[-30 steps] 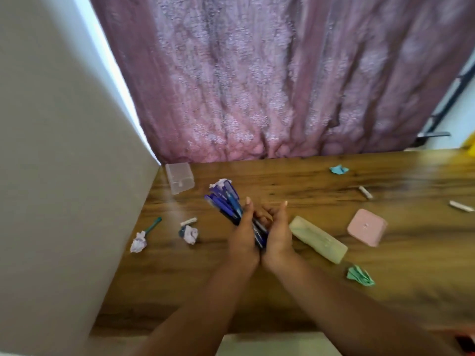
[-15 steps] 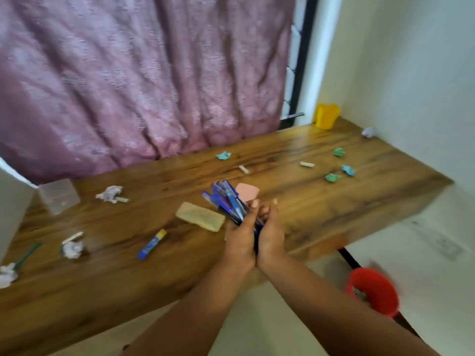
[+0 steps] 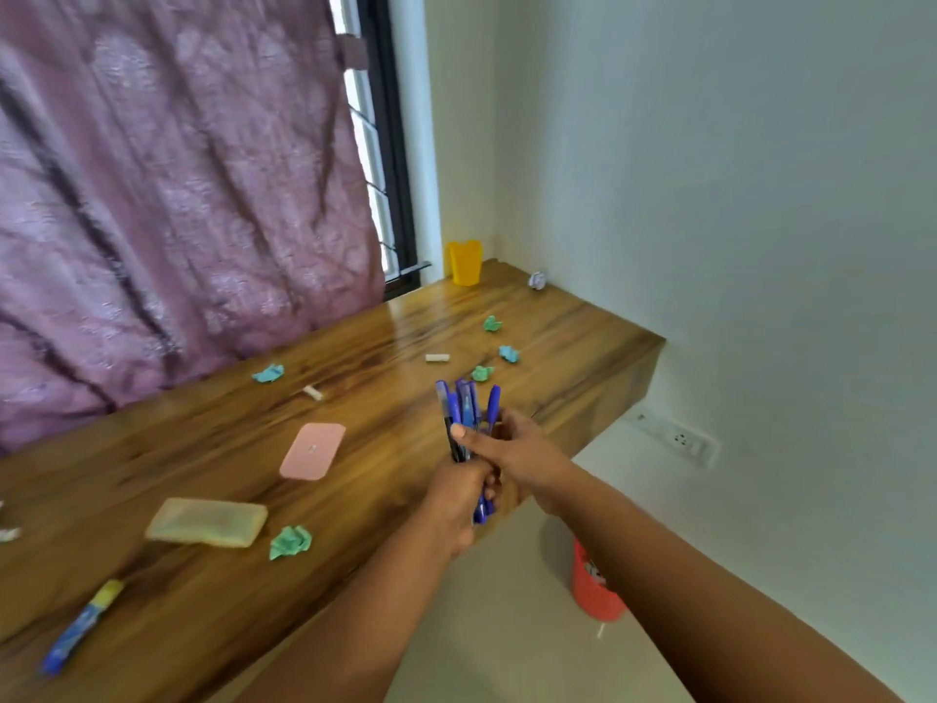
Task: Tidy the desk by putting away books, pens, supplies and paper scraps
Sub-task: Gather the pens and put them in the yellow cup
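Note:
A bundle of blue pens [image 3: 464, 409] stands nearly upright over the desk's front edge. My left hand [image 3: 459, 494] grips the lower part of the bundle. My right hand [image 3: 512, 449] wraps round the upper part, thumb across the pens. A yellow cup [image 3: 463, 262] stands at the desk's far right corner by the window. Green paper scraps lie on the wooden desk [image 3: 203, 601]: one near the front [image 3: 290, 541], others farther off [image 3: 492, 324].
On the desk lie a pink flat case [image 3: 313, 451], a pale yellow pencil case [image 3: 208, 521], a blue-yellow glue stick [image 3: 81, 626], white bits [image 3: 437, 357] and a teal scrap [image 3: 268, 373]. A red bin [image 3: 593, 586] sits on the floor under my right arm.
My view has swung right toward the desk's far corner. Both hands carried the pen bundle right, and it has turned from slanted to nearly upright.

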